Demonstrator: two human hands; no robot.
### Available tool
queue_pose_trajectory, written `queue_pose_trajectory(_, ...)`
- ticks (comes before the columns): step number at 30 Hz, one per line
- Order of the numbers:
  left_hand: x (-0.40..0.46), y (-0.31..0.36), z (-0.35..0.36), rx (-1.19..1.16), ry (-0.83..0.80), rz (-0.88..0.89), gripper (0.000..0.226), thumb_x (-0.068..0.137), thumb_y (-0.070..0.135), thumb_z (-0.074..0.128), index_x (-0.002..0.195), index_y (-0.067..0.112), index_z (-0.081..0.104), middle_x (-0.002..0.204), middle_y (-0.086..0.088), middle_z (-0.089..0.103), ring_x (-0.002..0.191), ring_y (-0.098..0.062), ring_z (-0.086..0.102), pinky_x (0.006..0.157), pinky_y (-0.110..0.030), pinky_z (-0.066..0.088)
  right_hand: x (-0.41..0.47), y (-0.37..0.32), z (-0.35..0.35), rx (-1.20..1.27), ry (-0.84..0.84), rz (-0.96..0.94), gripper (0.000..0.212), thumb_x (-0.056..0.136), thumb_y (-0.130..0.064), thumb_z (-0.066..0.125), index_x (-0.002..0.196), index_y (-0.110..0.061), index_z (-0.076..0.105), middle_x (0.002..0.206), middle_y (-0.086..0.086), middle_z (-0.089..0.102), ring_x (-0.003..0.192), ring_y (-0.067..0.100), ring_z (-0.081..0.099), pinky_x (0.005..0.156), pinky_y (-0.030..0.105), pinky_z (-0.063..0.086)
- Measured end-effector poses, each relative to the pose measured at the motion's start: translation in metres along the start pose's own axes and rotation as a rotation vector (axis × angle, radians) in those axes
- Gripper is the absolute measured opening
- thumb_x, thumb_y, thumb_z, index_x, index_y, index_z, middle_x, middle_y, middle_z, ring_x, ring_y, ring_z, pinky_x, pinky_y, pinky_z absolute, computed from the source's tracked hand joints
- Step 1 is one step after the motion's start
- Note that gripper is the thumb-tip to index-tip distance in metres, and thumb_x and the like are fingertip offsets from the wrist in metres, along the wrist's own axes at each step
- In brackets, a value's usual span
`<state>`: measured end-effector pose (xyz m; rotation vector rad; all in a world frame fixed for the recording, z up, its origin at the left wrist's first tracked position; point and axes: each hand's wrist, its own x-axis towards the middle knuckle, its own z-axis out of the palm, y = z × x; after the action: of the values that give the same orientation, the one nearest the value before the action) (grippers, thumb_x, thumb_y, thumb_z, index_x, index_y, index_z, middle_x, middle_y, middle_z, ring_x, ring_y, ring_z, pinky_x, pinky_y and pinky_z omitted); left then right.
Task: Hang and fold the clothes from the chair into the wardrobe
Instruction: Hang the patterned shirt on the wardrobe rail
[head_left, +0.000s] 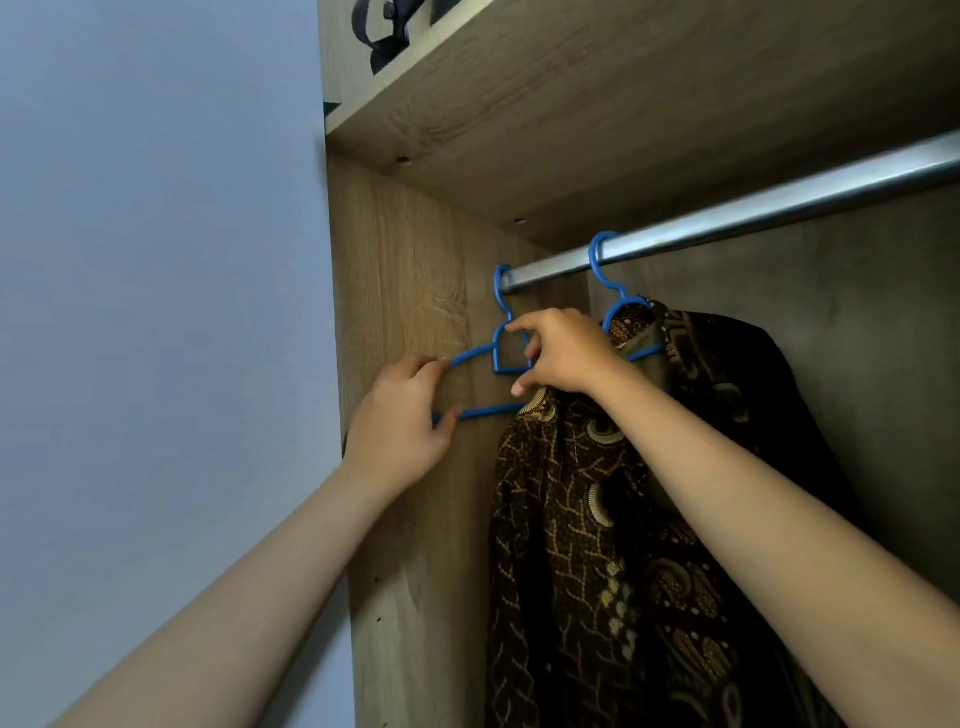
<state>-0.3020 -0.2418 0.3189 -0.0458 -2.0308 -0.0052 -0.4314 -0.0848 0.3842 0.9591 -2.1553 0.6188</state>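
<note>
Hanger: an empty blue hanger (498, 358) hooked over the left end of the metal rail (727, 218), beside the wardrobe's side panel (410, 291).
Left hand: the left hand (402, 421) pinches the hanger's left tip between thumb and fingers.
Right hand: the right hand (563, 351) pinches the hanger near its neck.
Shirt: a dark batik shirt (623, 519) hangs just right on a second blue hanger (610, 291).
Shelf: a wooden shelf (597, 104) overhead holds a dark bag (384, 31).

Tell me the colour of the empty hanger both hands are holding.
Blue; the empty hanger shows clearly in the head view.
</note>
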Motion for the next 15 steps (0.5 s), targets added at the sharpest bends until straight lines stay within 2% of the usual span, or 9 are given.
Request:
queue_pose_trajectory(3,0.003,-0.001,-0.002,0.132,-0.097,0.021,0.063,0.085,0.025,0.063,0.141,0.017,0.036,0.137,-0.002,0.046,0.123,-0.023,0.043,0.09,-0.037,0.048,0.003,-0.003,0.002,-0.048,-0.066,-0.035,0.096,0.054,-0.035,0.091,0.139,-0.028,0.046,0.114,-0.002,0.067,0.108,0.018,0.06,0.09,0.036,0.049)
queue_pose_trajectory(8,0.013,-0.002,-0.001,0.267,-0.184,0.039,0.067,0.086,0.016,0.059,0.146,0.019,0.028,0.14,-0.001,0.042,0.126,-0.022,0.038,0.089,-0.038,0.049,0.004,0.002,0.006,0.042,-0.069,-0.044,0.098,0.053,-0.036,0.091,0.139,-0.032,0.045,0.118,-0.006,0.066,0.11,0.014,0.059,0.089,0.034,0.047)
queue_pose_trajectory(15,0.021,-0.002,-0.006,0.227,-0.195,0.039,0.057,0.086,0.016,0.059,0.14,0.014,0.041,0.131,-0.006,0.05,0.119,-0.026,0.043,0.093,-0.038,0.046,0.002,0.005,0.008,0.079,-0.064,-0.04,0.1,0.053,-0.038,0.091,0.14,-0.035,0.043,0.121,-0.006,0.064,0.114,0.015,0.057,0.09,0.035,0.046)
